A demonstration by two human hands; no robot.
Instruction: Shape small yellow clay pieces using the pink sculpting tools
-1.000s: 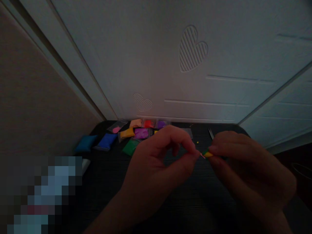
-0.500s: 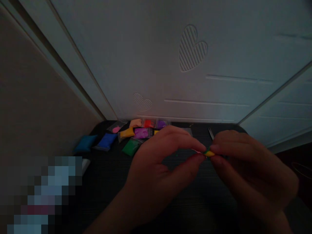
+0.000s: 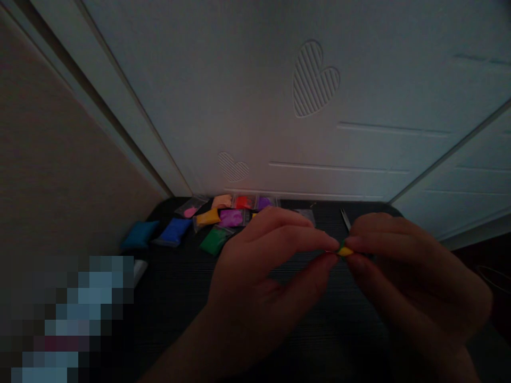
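Fingertips meet over the bench

The left hand (image 3: 267, 271) and right hand (image 3: 419, 271) — wrists low, fingers angled inward — pinch a small yellow-and-green soft piece (image 3: 345, 251) between them, above the dark wood-grained bench (image 3: 179, 319).

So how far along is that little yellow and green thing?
The yellow and green piece already looks joined. The right hand pinches it, the left hand at its end. What's left isn't clear; the green packet and other colours lie nearby.

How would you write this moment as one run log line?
left hand: fingertips at small yellow-green piece | right hand: pinching that piece | colourful bags: lying on dark table
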